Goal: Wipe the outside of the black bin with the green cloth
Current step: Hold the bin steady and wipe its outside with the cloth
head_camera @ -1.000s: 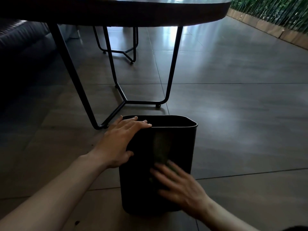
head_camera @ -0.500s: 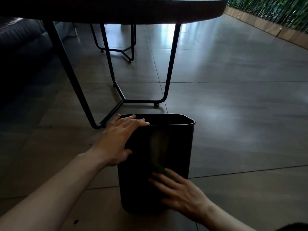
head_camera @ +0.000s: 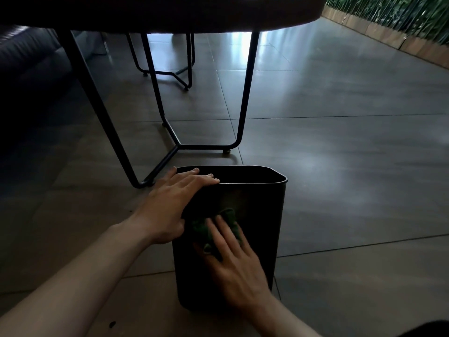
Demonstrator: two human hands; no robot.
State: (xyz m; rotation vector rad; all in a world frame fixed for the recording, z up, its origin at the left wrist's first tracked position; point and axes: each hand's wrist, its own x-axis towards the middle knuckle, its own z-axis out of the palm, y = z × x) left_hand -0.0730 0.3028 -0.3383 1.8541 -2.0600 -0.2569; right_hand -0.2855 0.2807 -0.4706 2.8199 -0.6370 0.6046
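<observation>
Mid-wipe: my right hand [head_camera: 233,261], fingers flat, pressed green cloth [head_camera: 213,229] to the black bin [head_camera: 262,227] front; left hand [head_camera: 175,205], fingers extended over the rim, steadied it; remaining sides judged next.

I am seeing a dim, underexposed scene. Daylight is coming in from the far end and glaring off the glossy floor [head_camera: 340,147] in pale streaks. The table [head_camera: 170,13] above is casting deep shadow over the left side. The black bin [head_camera: 257,227] is losing detail in the gloom. My right hand [head_camera: 233,261] is blurring slightly. Straight lines are bowing toward the frame edges.
</observation>
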